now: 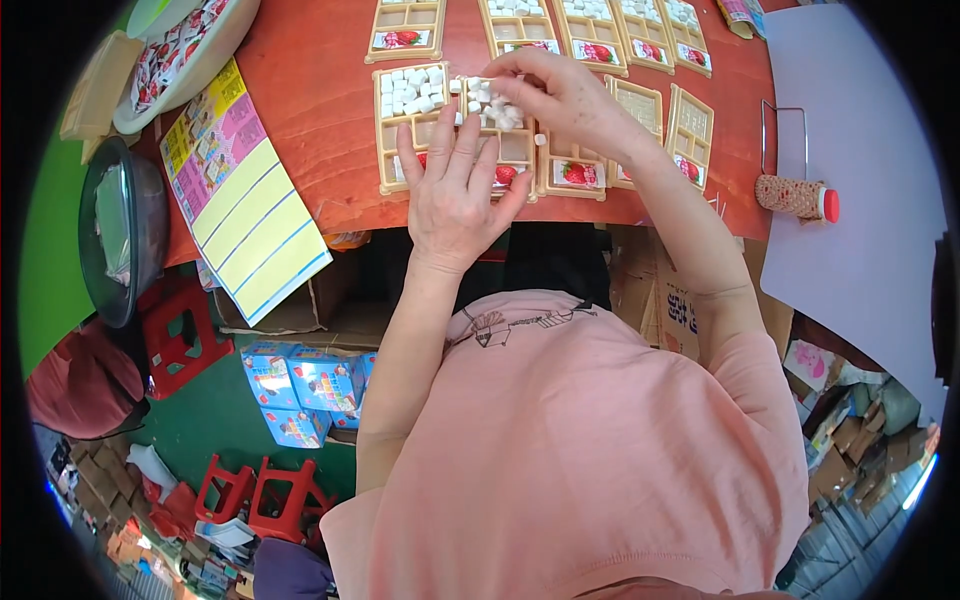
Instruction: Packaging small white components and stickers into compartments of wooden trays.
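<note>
My left hand lies flat with fingers spread across two neighbouring beige compartment trays. The upper part of the left one is filled with small white cubes. Over the second tray, my right hand bends in from the right with its fingers curled together. Just below those fingertips is a blurred cluster of white cubes; exactly how the fingers grip is partly hidden. Strawberry-print packets sit in the lower compartments, partly covered by my left hand. One loose cube rests by the second tray's right edge.
More trays with packets and cubes line the far side of the red table. At right stand trays without cubes. A white basin of packets, printed sheet and dark bowl are left. Red stools stand below.
</note>
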Motion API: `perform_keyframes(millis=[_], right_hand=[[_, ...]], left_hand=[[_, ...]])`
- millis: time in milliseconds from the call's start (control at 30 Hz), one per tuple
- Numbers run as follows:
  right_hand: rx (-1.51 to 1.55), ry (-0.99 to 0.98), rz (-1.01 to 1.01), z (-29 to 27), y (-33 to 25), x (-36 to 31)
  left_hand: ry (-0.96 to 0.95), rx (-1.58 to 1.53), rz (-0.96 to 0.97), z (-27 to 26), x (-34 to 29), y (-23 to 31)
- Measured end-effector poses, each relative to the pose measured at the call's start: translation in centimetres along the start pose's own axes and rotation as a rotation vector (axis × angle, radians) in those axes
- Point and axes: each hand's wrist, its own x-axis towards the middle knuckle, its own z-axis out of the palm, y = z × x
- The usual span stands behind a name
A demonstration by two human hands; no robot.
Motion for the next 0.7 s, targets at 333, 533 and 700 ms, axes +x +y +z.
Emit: perform_keyframes(millis=[333,533,700], right_hand=[[0.193,0.166,0.008,-1.1,0.4,-0.8],[-0.289,0.090,-0.332,0.9,0.4,-2.1],[-0.238,0.144,-0.238,1.4,-0.5,-2.3]], left_hand=[[0.029,-0.004,0.017,-0.1,0.0,0.0],[-0.050,0.008,0.074,-0.5,0.1,0.0],[-0.051,0.011,0.050,-0.2,-0.1,-0.2]])
